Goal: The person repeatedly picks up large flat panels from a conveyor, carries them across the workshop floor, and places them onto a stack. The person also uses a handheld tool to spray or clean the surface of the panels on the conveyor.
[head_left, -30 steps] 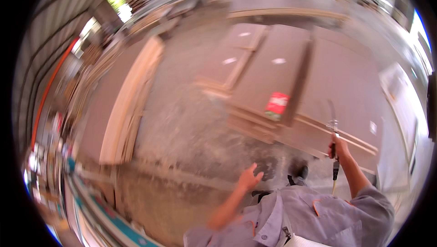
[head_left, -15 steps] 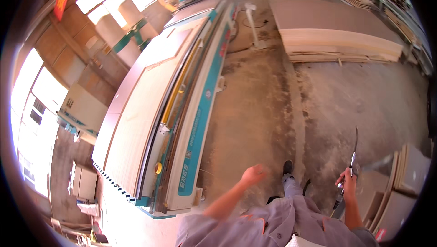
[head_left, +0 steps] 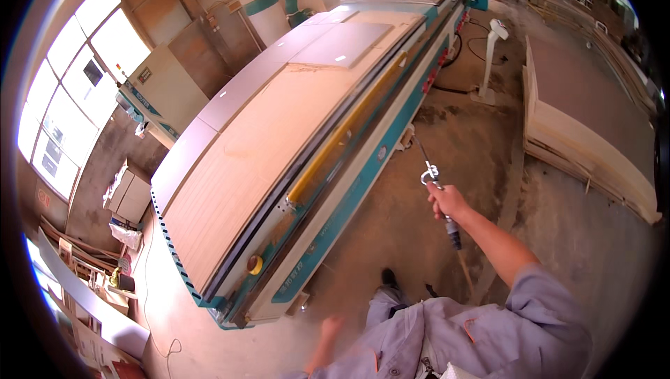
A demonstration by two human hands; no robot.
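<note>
My right hand (head_left: 447,201) is wrapped round an air blow gun (head_left: 453,234), held out beside the long machine bed. Its thin nozzle points up and away toward the machine's side, and a hose (head_left: 465,274) trails from its lower end. My left hand (head_left: 333,326) hangs low by the machine's near corner, blurred, so its fingers cannot be made out. On the machine bed (head_left: 335,239), edged in white and teal, lie a bare wood-toned board (head_left: 237,176) and mauve panels (head_left: 342,45). A yellow bar (head_left: 342,138) runs along the bed's right side.
A roll of yellow tape (head_left: 255,264) rests on the machine's near edge. At the right stands a large stack of boards (head_left: 579,135). A white post (head_left: 490,58) rises from the floor between them. Cartons (head_left: 129,190) and a thin cable (head_left: 167,352) lie at the left.
My view has turned left toward the machine. The right hand has swung forward with the blow gun, up beside the bed. My left hand has dropped lower and nearer my body.
</note>
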